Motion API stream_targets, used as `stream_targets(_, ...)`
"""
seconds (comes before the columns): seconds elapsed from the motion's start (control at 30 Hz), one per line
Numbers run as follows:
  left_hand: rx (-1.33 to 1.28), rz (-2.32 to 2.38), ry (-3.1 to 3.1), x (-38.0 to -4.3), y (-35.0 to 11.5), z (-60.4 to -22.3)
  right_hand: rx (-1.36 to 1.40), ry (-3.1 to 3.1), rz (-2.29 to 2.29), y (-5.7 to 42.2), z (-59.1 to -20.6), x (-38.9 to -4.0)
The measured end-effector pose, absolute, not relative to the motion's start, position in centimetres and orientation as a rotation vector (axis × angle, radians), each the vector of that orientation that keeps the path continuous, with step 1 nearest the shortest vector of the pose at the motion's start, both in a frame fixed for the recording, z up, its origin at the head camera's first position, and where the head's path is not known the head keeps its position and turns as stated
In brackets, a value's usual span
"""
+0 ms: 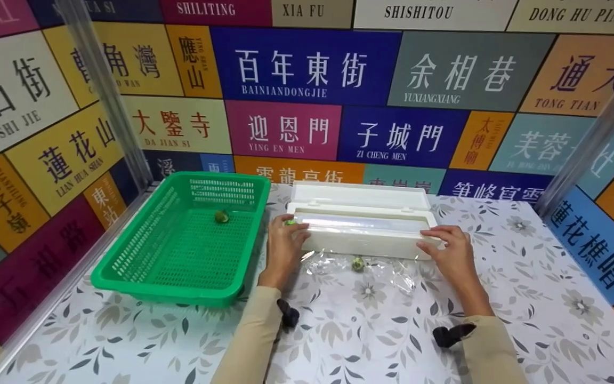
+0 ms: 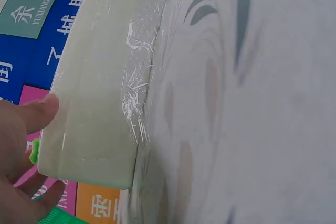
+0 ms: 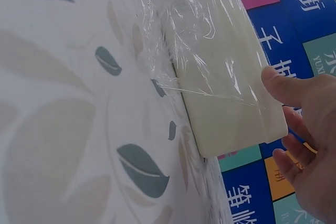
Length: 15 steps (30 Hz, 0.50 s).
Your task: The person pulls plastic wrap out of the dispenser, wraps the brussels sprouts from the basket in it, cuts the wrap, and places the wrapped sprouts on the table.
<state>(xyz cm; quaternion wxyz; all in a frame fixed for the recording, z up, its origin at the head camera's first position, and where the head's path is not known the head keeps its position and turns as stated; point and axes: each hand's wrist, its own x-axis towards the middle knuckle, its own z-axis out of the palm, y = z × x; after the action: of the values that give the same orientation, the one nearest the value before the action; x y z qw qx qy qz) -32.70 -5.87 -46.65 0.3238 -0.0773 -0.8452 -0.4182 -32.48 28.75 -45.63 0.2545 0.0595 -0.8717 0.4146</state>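
Observation:
A long white plastic-wrap dispenser box [image 1: 368, 245] stands on the table, its lid [image 1: 360, 194] raised at the back. Inside lies a roll of clear plastic wrap [image 1: 360, 223]; its film drapes over the front wall onto the table. At the left front corner, my left hand [image 1: 284, 248] pinches the wrap at the rim, near a small bright green piece [image 2: 34, 151]. My right hand [image 1: 452, 250] pinches the wrap at the right end, thumb in front and other fingers spread behind. A small round green item [image 1: 358, 264] sits by the crumpled film before the box.
Left of the box stands a green perforated basket [image 1: 179, 294] with one small round green-brown item [image 1: 221, 216] inside. The floral-covered table [image 1: 371, 330] runs back to a wall of coloured sign panels [image 1: 307, 66]. Clear upright posts [image 1: 120, 101] stand at both sides.

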Motion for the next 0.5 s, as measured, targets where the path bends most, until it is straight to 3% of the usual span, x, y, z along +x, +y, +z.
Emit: stream_targets(0.5, -0.216, -0.928, -2.187, -33.01, -6.14, -46.02, 0.103, -2.313, 1.107, 28.00, -45.17, -32.44)
